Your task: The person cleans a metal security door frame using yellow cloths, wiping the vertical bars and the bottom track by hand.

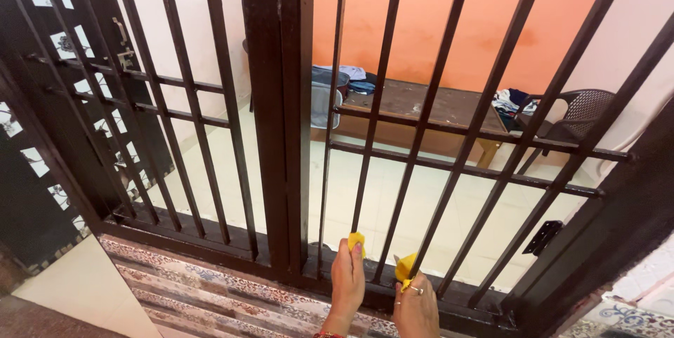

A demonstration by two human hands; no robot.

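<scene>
A dark brown metal grille gate point(281, 134) with vertical bars fills the view. My left hand point(347, 280) is closed on one end of a yellow cloth point(357, 242), low on the gate beside a bar. My right hand point(415, 306), with a ring on a finger, grips the other end of the yellow cloth point(405, 268) just to the right. The cloth passes around a vertical bar point(385, 240) between the two hands, near the bottom rail point(449, 303).
Behind the gate lies a room with a pale tiled floor point(393, 197), a low wooden bench point(421, 110) with clothes and a bag, and a dark plastic chair point(579, 113). A patterned tiled step point(210, 289) runs below the gate. An open dark door point(42, 134) stands left.
</scene>
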